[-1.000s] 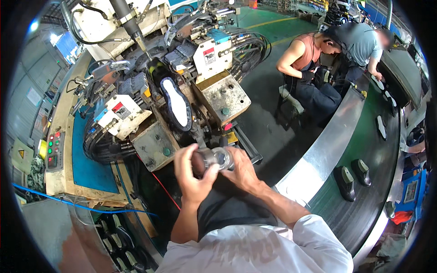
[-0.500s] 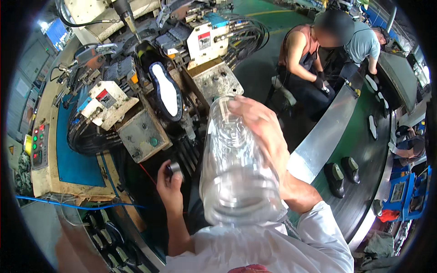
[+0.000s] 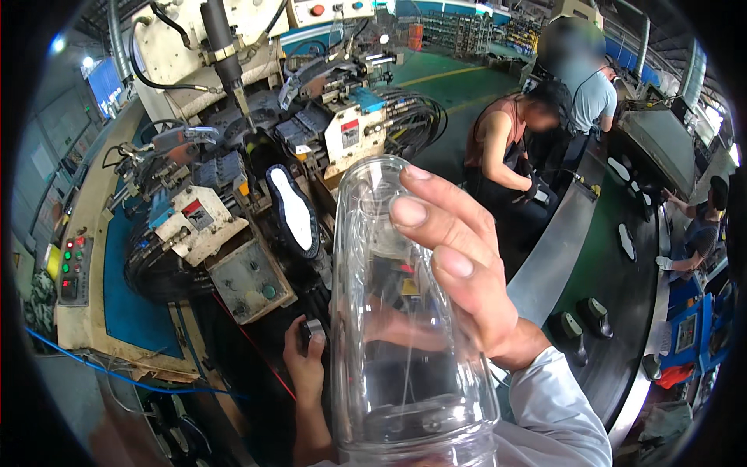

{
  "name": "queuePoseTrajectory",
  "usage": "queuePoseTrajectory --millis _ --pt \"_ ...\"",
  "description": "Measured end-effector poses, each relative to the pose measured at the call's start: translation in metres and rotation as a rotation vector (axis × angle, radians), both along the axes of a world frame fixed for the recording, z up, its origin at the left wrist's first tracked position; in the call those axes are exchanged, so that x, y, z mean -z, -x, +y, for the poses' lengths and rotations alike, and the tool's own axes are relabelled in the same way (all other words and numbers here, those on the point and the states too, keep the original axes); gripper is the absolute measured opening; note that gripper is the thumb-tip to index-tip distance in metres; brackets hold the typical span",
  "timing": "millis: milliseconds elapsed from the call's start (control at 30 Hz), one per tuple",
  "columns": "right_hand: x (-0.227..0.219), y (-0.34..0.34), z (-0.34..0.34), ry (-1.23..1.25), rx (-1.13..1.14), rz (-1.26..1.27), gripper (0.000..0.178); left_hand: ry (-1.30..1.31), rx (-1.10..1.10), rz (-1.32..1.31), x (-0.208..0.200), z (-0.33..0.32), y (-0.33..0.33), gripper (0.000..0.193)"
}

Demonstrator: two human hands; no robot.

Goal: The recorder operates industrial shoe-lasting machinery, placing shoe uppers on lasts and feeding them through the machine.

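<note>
My right hand (image 3: 471,268) is wrapped round the side of a large clear bottle (image 3: 412,389), tilted up close in front of me with its rounded base pointing away. The fingertips press on the wall near that base. Lower and to the left, my left hand (image 3: 305,366) pinches a small round dark-grey lid (image 3: 314,331) between thumb and fingers. Beyond the hands, a dark shoe (image 3: 292,208) with a white bottom rests sole-up in a machine (image 3: 204,222). The bottle's mouth is out of view.
A control panel (image 3: 74,268) with lit buttons stands at the left. On the right a dark conveyor (image 3: 599,373) carries several shoes, including a black pair (image 3: 594,317). A seated co-worker (image 3: 498,144) and others are beyond a metal chute (image 3: 545,241).
The view has tilted up, showing more of the machine and the far hall. The bottle looks larger and nearer in view. Both hands keep their holds.
</note>
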State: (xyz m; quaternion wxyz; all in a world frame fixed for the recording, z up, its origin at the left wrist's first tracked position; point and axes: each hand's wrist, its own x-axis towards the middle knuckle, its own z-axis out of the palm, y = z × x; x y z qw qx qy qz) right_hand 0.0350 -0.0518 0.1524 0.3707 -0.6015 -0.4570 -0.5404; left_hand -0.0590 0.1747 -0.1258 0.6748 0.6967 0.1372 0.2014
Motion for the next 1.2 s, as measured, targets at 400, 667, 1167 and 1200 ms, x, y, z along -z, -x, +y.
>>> queuePoseTrajectory --millis 400,667,1167,1200 --pt "-0.028 0.008 0.0 -0.04 -0.025 -0.152 0.056 0.053 0.032 -0.08 0.018 0.002 -0.001 0.045" --pt "-0.026 0.012 -0.005 -0.014 -0.012 -0.12 0.054 -0.015 0.03 -0.1 0.017 0.002 -0.004 0.045" --pt "-0.037 0.02 -0.006 -0.001 0.013 -0.197 0.059 0.064 0.039 -0.095 0.031 0.001 -0.005 0.053" --pt "-0.037 0.02 -0.007 0.003 0.012 -0.197 0.06 0.134 0.075 -0.081 0.031 0.0 -0.004 0.056"
